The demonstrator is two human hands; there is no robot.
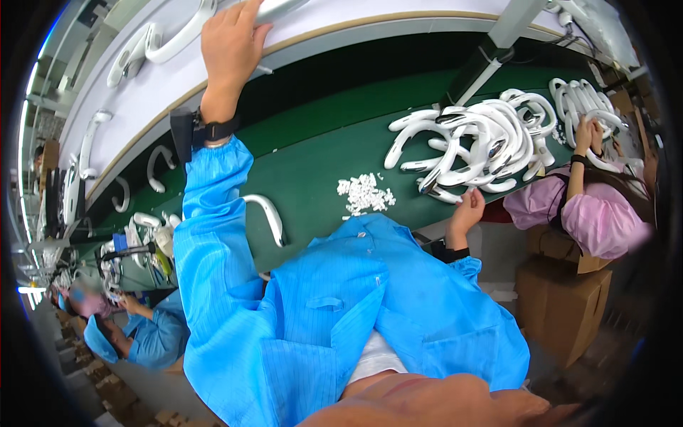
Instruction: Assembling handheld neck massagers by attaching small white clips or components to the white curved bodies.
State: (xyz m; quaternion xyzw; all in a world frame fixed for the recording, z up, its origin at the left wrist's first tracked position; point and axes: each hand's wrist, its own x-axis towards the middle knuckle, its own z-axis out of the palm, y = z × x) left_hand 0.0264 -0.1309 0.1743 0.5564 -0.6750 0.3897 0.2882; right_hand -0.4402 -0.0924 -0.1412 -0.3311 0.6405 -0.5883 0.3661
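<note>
While the left hand (231, 44) grasps a white curved handle (281, 7) at the raised white shelf (370, 6), the right hand (466, 212), partly curled, lies at the near edge of a handle pile (523, 142) on the green table (313, 160); whether it grips one cannot be told. Small white parts (364, 193) lie left of the pile.

open green tabletop (320, 156) beyond small white pieces (364, 193), piled white tubes (491, 139) at right, post (475, 84) behind
</note>
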